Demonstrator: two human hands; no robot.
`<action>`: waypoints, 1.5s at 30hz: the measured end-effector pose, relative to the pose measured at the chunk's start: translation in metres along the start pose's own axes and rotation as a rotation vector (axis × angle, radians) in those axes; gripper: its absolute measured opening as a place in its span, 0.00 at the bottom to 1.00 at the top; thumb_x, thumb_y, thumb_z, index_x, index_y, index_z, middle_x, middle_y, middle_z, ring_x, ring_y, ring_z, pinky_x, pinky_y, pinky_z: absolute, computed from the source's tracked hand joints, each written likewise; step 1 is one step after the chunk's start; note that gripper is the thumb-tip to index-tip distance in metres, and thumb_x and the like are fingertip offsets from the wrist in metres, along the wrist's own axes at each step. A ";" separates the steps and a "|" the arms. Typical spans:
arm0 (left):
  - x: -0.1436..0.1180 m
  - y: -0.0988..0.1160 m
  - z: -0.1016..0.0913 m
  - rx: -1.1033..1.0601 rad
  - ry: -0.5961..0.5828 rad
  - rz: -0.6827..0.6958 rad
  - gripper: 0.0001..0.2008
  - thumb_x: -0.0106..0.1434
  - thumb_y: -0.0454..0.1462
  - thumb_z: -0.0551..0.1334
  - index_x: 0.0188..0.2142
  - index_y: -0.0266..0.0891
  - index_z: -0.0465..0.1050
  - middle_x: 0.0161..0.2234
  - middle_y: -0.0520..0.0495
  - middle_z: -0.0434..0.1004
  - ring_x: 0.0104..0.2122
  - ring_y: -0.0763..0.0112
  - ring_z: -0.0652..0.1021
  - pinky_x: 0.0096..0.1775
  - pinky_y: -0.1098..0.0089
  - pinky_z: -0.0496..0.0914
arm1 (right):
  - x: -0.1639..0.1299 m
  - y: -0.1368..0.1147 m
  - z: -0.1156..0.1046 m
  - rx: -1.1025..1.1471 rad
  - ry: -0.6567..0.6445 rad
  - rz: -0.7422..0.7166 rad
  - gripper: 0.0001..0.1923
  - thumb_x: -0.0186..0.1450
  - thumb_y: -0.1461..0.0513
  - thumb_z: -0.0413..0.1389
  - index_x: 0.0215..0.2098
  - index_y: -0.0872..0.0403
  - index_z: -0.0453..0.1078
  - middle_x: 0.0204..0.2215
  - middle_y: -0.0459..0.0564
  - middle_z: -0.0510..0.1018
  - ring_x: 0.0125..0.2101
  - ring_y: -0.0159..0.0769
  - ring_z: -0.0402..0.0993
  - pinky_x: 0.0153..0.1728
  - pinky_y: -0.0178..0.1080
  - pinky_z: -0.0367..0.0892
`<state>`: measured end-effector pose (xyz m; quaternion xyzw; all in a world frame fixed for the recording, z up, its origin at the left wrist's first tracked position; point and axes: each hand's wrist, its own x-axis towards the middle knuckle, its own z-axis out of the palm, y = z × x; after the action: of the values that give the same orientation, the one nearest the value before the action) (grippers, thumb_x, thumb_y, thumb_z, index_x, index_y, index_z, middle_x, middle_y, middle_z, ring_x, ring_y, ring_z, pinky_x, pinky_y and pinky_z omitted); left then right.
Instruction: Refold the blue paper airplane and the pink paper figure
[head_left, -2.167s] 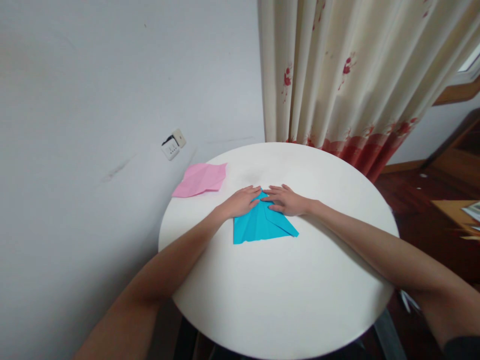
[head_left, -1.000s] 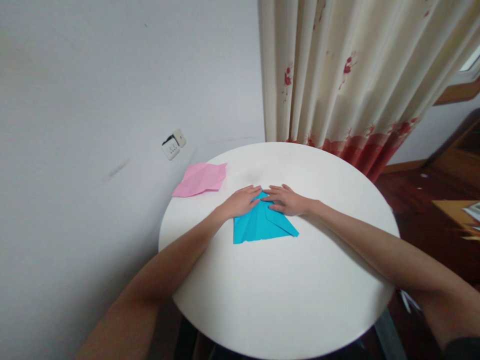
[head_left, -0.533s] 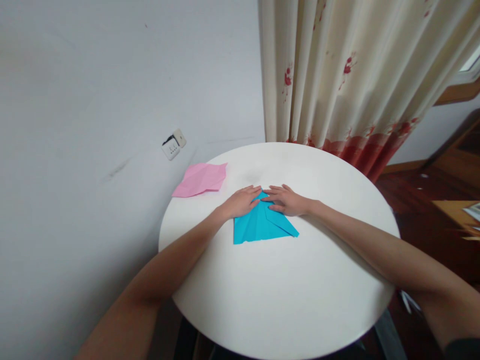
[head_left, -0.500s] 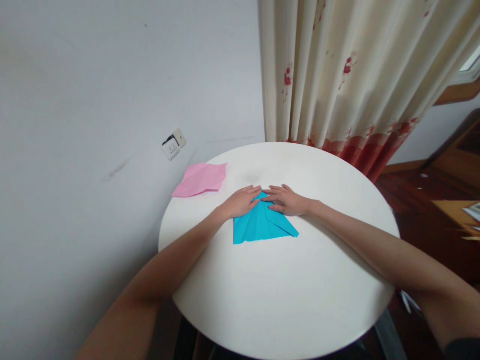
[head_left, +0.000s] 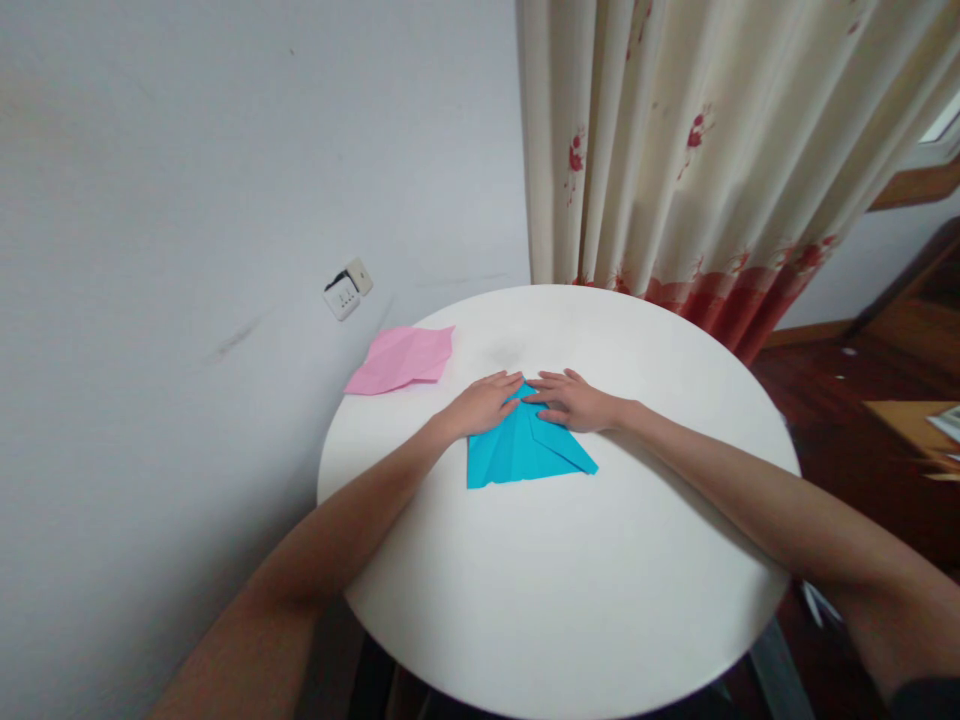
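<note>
A sheet of blue paper (head_left: 517, 455) lies on the white round table (head_left: 570, 580), with creases running from its far tip and a folded flap along its right side. My left hand (head_left: 486, 402) rests flat on the upper left part of the sheet, fingers stretched toward the tip. On the folded right side lies my right hand (head_left: 566, 398), its fingers extended and slightly spread. The fingertips of both hands come close together near the tip and hide part of the upper edges.
A creased pink paper (head_left: 401, 360) lies at the table's far left edge, by the wall. A wall socket (head_left: 343, 297) sits above it. A patterned curtain (head_left: 675, 180) hangs behind the table. Right of the table, a wooden surface (head_left: 911, 430) carries papers.
</note>
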<state>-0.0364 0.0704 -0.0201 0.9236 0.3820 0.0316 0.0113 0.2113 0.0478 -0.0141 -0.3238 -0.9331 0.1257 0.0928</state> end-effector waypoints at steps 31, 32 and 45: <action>-0.001 -0.001 0.000 -0.069 -0.048 -0.027 0.29 0.74 0.50 0.43 0.70 0.41 0.51 0.71 0.45 0.49 0.70 0.57 0.52 0.65 0.57 0.50 | 0.000 -0.001 -0.001 0.000 -0.001 0.008 0.26 0.72 0.53 0.49 0.68 0.40 0.58 0.70 0.52 0.54 0.68 0.59 0.47 0.60 0.72 0.44; -0.001 0.000 0.000 -0.067 -0.049 -0.029 0.29 0.74 0.50 0.43 0.70 0.42 0.51 0.71 0.45 0.49 0.69 0.57 0.52 0.65 0.57 0.50 | 0.000 -0.001 -0.001 0.000 -0.001 0.010 0.26 0.72 0.53 0.49 0.68 0.40 0.58 0.70 0.52 0.54 0.68 0.59 0.47 0.60 0.72 0.44; -0.002 0.002 -0.003 -0.076 -0.057 -0.045 0.29 0.74 0.49 0.43 0.69 0.41 0.52 0.71 0.44 0.49 0.69 0.54 0.52 0.65 0.55 0.51 | 0.001 0.003 0.002 -0.006 0.005 -0.012 0.26 0.73 0.53 0.49 0.68 0.40 0.57 0.70 0.51 0.53 0.68 0.59 0.47 0.60 0.74 0.44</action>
<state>-0.0361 0.0674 -0.0172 0.9141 0.4008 0.0195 0.0581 0.2117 0.0502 -0.0164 -0.3189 -0.9351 0.1216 0.0951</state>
